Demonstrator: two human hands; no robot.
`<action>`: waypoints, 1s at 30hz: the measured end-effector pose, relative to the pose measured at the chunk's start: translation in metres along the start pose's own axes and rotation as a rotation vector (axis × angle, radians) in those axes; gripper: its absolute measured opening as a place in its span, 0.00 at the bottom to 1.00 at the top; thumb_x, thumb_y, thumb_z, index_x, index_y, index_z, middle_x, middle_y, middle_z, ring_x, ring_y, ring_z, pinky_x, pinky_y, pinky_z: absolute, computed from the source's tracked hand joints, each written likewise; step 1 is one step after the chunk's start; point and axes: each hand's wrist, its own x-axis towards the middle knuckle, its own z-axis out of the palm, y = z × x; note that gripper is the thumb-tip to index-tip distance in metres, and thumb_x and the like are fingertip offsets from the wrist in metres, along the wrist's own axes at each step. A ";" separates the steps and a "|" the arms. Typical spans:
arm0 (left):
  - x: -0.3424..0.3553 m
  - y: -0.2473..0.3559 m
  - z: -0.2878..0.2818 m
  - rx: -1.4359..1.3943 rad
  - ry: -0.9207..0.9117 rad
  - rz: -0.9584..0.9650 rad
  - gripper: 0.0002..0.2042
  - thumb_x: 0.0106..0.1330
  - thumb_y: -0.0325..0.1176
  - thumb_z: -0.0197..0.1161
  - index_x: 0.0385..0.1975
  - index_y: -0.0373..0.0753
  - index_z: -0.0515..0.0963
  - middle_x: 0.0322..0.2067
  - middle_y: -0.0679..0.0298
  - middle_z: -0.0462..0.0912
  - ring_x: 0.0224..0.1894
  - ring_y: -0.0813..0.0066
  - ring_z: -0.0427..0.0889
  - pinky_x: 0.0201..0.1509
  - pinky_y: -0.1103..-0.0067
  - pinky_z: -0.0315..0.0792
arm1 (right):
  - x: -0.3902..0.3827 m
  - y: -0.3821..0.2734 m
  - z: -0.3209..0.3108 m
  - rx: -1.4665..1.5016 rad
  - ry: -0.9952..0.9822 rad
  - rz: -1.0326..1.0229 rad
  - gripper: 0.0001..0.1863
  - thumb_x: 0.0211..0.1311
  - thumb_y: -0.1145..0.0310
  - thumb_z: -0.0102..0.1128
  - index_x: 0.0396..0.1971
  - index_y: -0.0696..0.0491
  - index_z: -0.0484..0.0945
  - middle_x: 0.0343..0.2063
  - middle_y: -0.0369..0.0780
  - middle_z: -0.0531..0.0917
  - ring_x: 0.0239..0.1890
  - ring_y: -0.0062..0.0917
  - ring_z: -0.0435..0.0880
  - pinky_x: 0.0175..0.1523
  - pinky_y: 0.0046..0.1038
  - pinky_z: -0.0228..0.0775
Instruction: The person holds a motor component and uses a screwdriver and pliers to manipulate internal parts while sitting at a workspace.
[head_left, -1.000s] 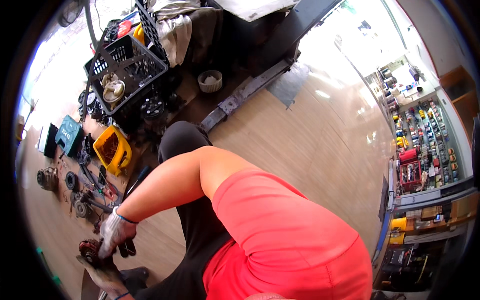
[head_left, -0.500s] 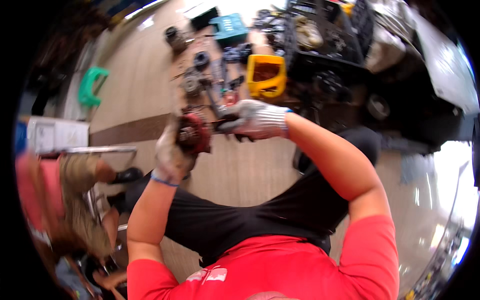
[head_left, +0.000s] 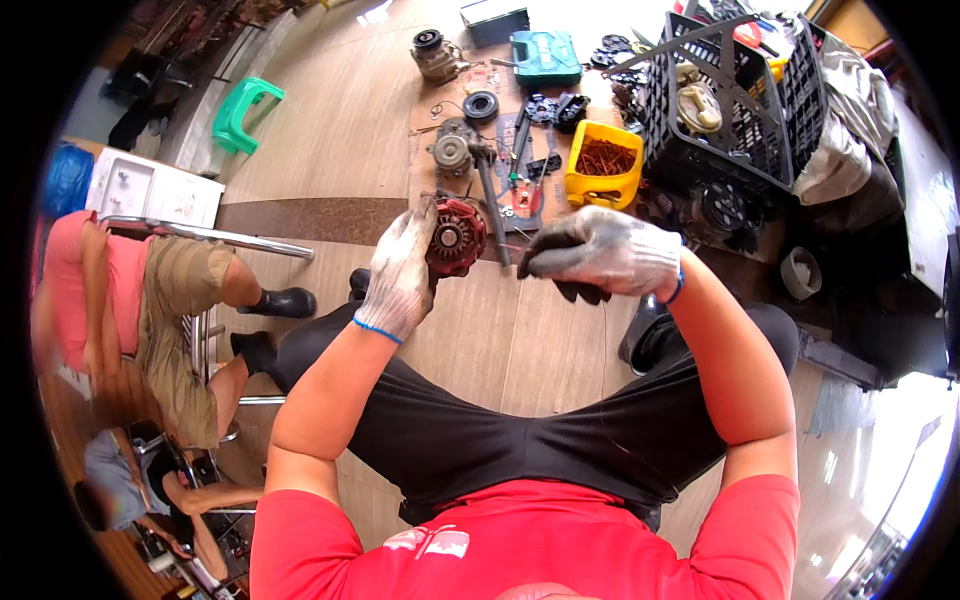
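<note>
My left hand, in a white knit glove with a grey palm, is closed round the side of a red, round alternator part with a finned ring and a central shaft. Across from it, my right hand, gloved the same way, is closed with its fingertips pointing at the part. A thin reddish wire runs from the part to these fingertips, and a fine dark strand hangs below the hand. Just beyond the hands, a long-handled hammer-like tool lies on a cardboard sheet.
A yellow cut-open container holds copper-coloured wire scraps. Beside it stand a black crate of parts and a teal case. Other motor parts lie on the cardboard. A green stool and a seated person are at left.
My right hand has moved away from the red part, to the right, with the thin wire stretching between. The view has shifted, so the surroundings sit differently. My left hand still holds the part.
</note>
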 end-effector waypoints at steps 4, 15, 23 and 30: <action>0.010 0.013 0.002 -0.197 0.128 -0.012 0.21 0.74 0.51 0.58 0.53 0.40 0.75 0.45 0.59 0.83 0.42 0.66 0.86 0.39 0.65 0.85 | 0.005 0.000 0.019 -0.002 -0.088 0.052 0.16 0.68 0.57 0.62 0.43 0.55 0.84 0.19 0.34 0.80 0.19 0.15 0.75 0.24 0.23 0.68; 0.010 0.037 -0.017 -0.431 -0.154 -0.152 0.29 0.71 0.64 0.49 0.44 0.40 0.79 0.31 0.58 0.83 0.26 0.61 0.81 0.30 0.62 0.78 | 0.035 0.049 -0.010 -0.574 0.266 0.017 0.14 0.68 0.57 0.59 0.45 0.50 0.85 0.36 0.49 0.86 0.41 0.45 0.85 0.46 0.40 0.76; 0.003 0.041 -0.021 0.270 -0.220 0.201 0.25 0.72 0.54 0.60 0.43 0.30 0.78 0.35 0.60 0.82 0.35 0.74 0.80 0.42 0.77 0.76 | 0.008 0.022 -0.051 -0.460 0.565 0.086 0.17 0.73 0.58 0.54 0.50 0.52 0.84 0.43 0.46 0.86 0.44 0.39 0.86 0.49 0.33 0.78; 0.022 0.036 -0.033 0.157 0.190 0.226 0.25 0.70 0.49 0.65 0.50 0.29 0.75 0.41 0.58 0.83 0.43 0.71 0.81 0.54 0.68 0.77 | -0.031 -0.001 -0.043 -0.432 0.528 0.047 0.17 0.70 0.59 0.62 0.50 0.54 0.84 0.34 0.46 0.88 0.33 0.28 0.86 0.42 0.29 0.78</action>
